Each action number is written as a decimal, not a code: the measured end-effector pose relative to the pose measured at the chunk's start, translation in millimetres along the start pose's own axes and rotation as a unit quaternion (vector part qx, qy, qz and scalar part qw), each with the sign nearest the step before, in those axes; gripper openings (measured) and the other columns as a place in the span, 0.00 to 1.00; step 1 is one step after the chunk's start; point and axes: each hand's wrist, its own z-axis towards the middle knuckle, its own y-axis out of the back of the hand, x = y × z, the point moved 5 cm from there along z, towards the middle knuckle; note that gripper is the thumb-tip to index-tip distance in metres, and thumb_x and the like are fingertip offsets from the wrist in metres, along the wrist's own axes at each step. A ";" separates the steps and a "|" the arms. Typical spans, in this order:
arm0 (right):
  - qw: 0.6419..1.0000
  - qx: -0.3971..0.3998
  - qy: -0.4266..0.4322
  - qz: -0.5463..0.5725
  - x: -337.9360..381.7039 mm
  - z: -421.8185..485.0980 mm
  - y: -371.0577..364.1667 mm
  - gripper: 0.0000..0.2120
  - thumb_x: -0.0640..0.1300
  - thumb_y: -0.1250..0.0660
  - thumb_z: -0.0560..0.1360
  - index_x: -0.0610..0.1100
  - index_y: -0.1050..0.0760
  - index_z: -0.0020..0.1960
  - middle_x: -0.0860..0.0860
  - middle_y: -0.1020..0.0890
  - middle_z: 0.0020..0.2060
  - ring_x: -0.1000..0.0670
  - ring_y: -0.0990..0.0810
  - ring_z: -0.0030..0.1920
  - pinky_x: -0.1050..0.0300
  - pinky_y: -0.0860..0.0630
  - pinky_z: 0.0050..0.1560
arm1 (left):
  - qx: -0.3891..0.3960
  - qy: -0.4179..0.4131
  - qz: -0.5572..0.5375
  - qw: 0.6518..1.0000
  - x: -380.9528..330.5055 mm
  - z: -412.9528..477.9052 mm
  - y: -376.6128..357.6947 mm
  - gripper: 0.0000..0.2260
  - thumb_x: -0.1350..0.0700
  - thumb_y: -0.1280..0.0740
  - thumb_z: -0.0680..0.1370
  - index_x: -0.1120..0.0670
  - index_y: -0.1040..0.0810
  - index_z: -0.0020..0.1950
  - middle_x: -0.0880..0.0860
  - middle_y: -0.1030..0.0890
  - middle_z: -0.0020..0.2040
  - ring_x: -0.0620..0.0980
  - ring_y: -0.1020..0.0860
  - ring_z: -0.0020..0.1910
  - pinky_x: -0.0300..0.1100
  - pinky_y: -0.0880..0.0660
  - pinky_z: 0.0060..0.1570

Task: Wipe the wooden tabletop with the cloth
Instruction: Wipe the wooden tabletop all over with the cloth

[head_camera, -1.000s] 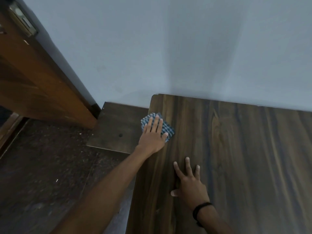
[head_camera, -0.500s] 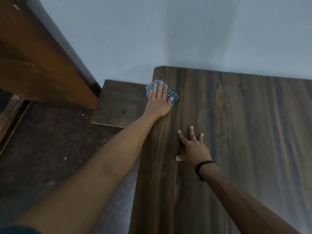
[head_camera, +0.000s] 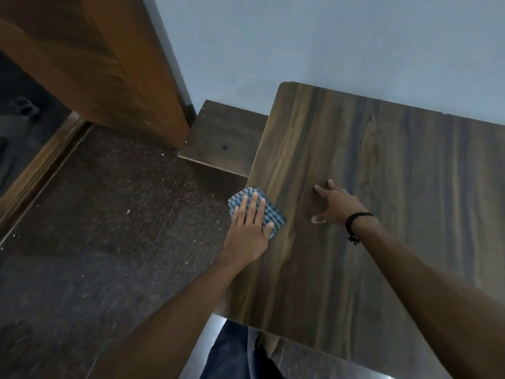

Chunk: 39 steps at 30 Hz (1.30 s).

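The dark wooden tabletop (head_camera: 396,201) fills the right half of the view, its far edge against the wall. A folded blue-and-white checked cloth (head_camera: 269,213) lies on the table's left edge, partly hanging over it. My left hand (head_camera: 250,231) presses flat on the cloth, fingers spread and pointing away from me. My right hand (head_camera: 334,205), with a black band at the wrist, rests flat on the bare wood just right of the cloth, fingers apart, holding nothing.
A lower dark wooden shelf (head_camera: 224,138) sticks out to the left of the table near the wall. A brown wooden door (head_camera: 103,64) stands at upper left. Dark speckled floor (head_camera: 95,214) lies left of the table. My dark trousers (head_camera: 235,354) show below the near edge.
My left hand has slid the cloth along the left edge from the far corner toward me. The right hand stays planted on the wood. The view has tilted down.
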 end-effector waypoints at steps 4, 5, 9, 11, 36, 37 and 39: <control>1.000 -0.001 -0.001 -0.030 -7.9 -14.3 -22.4 0.55 0.57 0.23 0.71 0.58 0.59 0.82 0.51 0.63 0.82 0.36 0.56 0.81 0.35 0.37 0.73 | 0.024 0.014 -0.007 1.000 5.1 -43.2 -13.4 0.32 0.39 0.62 0.82 0.53 0.65 0.80 0.53 0.66 0.80 0.53 0.70 0.78 0.51 0.67 0.76; 0.999 -0.004 -0.004 -0.032 -6.9 -14.9 -20.5 0.55 0.56 0.23 0.72 0.58 0.60 0.83 0.51 0.63 0.82 0.36 0.56 0.81 0.34 0.36 0.72 | 0.027 0.019 -0.011 0.999 4.8 -37.9 -10.1 0.31 0.39 0.61 0.83 0.53 0.66 0.80 0.53 0.68 0.80 0.53 0.70 0.78 0.52 0.65 0.77; 0.998 -0.012 -0.008 -0.054 0.6 -13.4 -13.8 0.56 0.55 0.21 0.70 0.56 0.57 0.83 0.49 0.59 0.82 0.34 0.51 0.80 0.33 0.34 0.72 | 0.046 0.021 -0.012 0.999 -7.9 22.7 16.3 0.30 0.41 0.56 0.85 0.54 0.65 0.81 0.54 0.69 0.80 0.54 0.70 0.78 0.52 0.67 0.76; 0.998 -0.031 -0.016 -0.054 -2.5 -16.0 -16.6 0.55 0.56 0.21 0.70 0.59 0.56 0.83 0.51 0.57 0.83 0.34 0.48 0.80 0.33 0.33 0.70 | 0.054 0.025 -0.018 0.998 -12.5 46.5 21.9 0.30 0.42 0.56 0.85 0.54 0.64 0.81 0.54 0.69 0.80 0.54 0.70 0.78 0.50 0.69 0.74; 0.994 -0.013 -0.088 -0.070 -39.1 -109.0 -78.9 0.55 0.61 0.22 0.69 0.61 0.56 0.82 0.48 0.56 0.83 0.39 0.40 0.79 0.41 0.36 0.74 | -0.013 0.012 -0.016 1.000 -15.0 -88.9 -26.1 0.30 0.43 0.53 0.85 0.55 0.60 0.82 0.57 0.62 0.82 0.58 0.63 0.80 0.53 0.62 0.77; 0.993 -0.015 -0.091 -0.073 -44.4 -113.0 -80.1 0.55 0.60 0.22 0.69 0.61 0.56 0.82 0.48 0.56 0.83 0.39 0.39 0.79 0.42 0.35 0.74 | -0.010 0.015 -0.014 1.000 -17.5 -86.0 -26.6 0.30 0.43 0.53 0.85 0.55 0.59 0.82 0.57 0.61 0.82 0.58 0.62 0.80 0.53 0.62 0.77; 0.992 -0.015 -0.100 -0.074 -54.7 -118.3 -84.5 0.55 0.63 0.22 0.68 0.62 0.57 0.82 0.48 0.56 0.83 0.39 0.38 0.78 0.41 0.33 0.73 | -0.013 0.007 -0.008 1.000 -21.1 -102.8 -34.9 0.30 0.43 0.53 0.85 0.56 0.59 0.82 0.57 0.61 0.82 0.58 0.62 0.80 0.53 0.63 0.77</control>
